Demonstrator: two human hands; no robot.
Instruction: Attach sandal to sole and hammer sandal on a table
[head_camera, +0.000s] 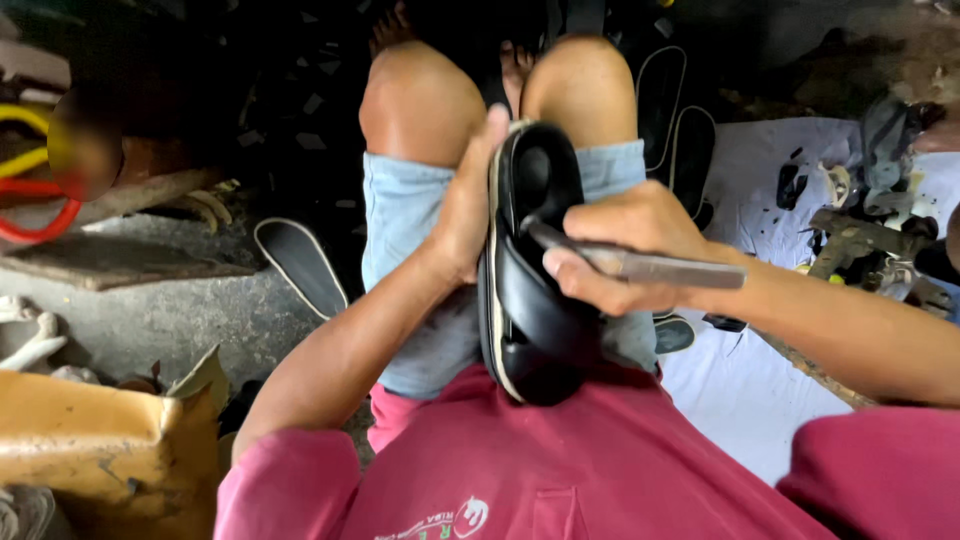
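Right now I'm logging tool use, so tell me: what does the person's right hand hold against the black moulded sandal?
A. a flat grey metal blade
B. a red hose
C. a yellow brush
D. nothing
A: the right hand grips a flat grey metal blade whose tip lies on the black moulded sandal, which the left hand steadies.

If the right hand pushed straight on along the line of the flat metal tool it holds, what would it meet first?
The right hand points its flat grey metal tool leftward, tip already against the black moulded shoe held by the left hand. It would press into the shoe first; depth is unclear.
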